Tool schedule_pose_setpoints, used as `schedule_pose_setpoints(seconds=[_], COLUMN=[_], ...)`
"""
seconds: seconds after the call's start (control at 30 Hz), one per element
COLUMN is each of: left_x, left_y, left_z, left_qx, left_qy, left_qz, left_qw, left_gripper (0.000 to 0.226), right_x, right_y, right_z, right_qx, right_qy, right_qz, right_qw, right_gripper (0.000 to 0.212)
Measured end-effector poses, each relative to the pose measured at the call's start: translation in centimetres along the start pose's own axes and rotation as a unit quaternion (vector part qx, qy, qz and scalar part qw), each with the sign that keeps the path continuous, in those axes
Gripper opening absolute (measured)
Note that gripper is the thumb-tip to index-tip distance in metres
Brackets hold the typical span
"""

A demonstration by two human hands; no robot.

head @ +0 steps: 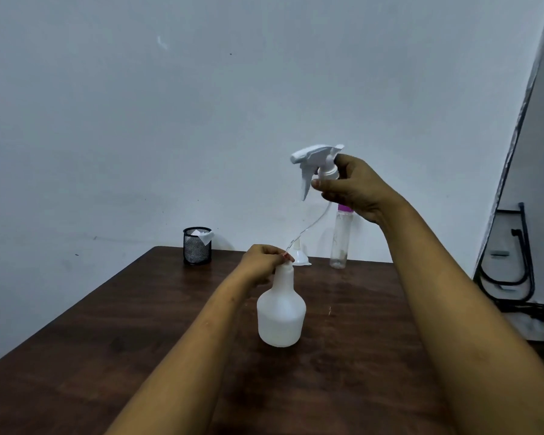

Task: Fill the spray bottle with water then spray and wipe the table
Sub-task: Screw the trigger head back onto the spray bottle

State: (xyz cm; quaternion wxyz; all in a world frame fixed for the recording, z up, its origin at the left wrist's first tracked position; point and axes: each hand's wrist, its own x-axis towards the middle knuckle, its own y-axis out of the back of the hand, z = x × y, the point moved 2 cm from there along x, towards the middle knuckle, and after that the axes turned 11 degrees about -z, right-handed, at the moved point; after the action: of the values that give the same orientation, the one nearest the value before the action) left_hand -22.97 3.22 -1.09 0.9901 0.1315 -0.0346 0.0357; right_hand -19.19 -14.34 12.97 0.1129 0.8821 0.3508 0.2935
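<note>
A white translucent spray bottle (281,312) stands upright on the dark wooden table (107,324) with its neck uncapped. My left hand (263,262) pinches the lower end of the clear dip tube (308,227) right at the bottle's neck. My right hand (352,186) grips the white trigger sprayer head (314,161) by its collar, raised well above the bottle; the tube curves down from it. A white funnel (300,255) sits upside down just behind the bottle. A clear water bottle (339,240) with a purple cap stands at the table's back edge, partly hidden by my right hand.
A black mesh cup (197,245) holding a white cloth or tissue stands at the back left of the table. A pale wall rises behind the table. Black metal frames (509,265) lean on the floor at the right.
</note>
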Motion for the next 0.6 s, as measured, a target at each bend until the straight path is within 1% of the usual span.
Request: schedule_pose_setpoints(seconds=[0.07,0.13,0.2,0.23,0.27,0.3,0.33,0.37,0.4,0.47,0.5,0.6], left_x=[0.3,0.5,0.6,0.5,0.4,0.3,0.2,0.0,-0.1,-0.5,-0.6,-1.0], left_y=[0.0,0.0,0.0,0.0,0.0,-0.1,-0.2,-0.2,-0.3,-0.5,-0.6,-0.9], left_z=[0.1,0.2,0.1,0.1,0.1,0.1,0.2,0.3,0.3,0.4,0.3,0.3], left_qx=[-0.003,-0.005,-0.013,-0.021,-0.029,-0.035,-0.037,-0.036,-0.039,-0.056,-0.067,-0.088], left_qy=[0.005,0.010,0.015,0.016,0.018,0.019,0.020,0.020,0.019,0.011,0.003,-0.031], left_qz=[-0.002,-0.003,-0.001,-0.001,-0.001,-0.001,0.000,0.002,0.006,0.018,0.025,0.032], left_qw=[1.000,1.000,1.000,1.000,0.999,0.999,0.999,0.999,0.999,0.998,0.997,0.995], left_gripper=[0.023,0.023,0.023,0.023,0.022,0.021,0.020,0.020,0.019,0.017,0.016,0.023], right_x=[-0.1,0.1,0.6,0.7,0.9,1.0,1.1,0.9,0.7,0.5,0.3,0.3], right_y=[-0.1,-0.1,0.1,0.1,0.0,-0.2,-0.3,-0.4,-0.5,-0.2,-0.1,-0.9], right_z=[0.7,1.5,3.0,3.8,4.6,5.2,5.8,6.0,6.3,6.6,6.3,4.8], right_qx=[-0.036,-0.129,-0.227,-0.253,-0.258,-0.237,-0.192,-0.183,-0.166,-0.099,-0.113,-0.123], right_qy=[0.008,-0.005,-0.059,-0.089,-0.112,-0.125,-0.139,-0.152,-0.166,-0.167,-0.152,-0.143], right_qz=[0.007,0.008,0.004,-0.004,-0.011,-0.013,-0.006,0.001,0.010,0.019,0.015,0.009], right_qw=[0.999,0.992,0.972,0.963,0.960,0.963,0.971,0.971,0.972,0.981,0.982,0.982], right_gripper=[0.028,0.022,0.012,0.010,0.011,0.012,0.012,0.013,0.023,0.053,0.054,0.015])
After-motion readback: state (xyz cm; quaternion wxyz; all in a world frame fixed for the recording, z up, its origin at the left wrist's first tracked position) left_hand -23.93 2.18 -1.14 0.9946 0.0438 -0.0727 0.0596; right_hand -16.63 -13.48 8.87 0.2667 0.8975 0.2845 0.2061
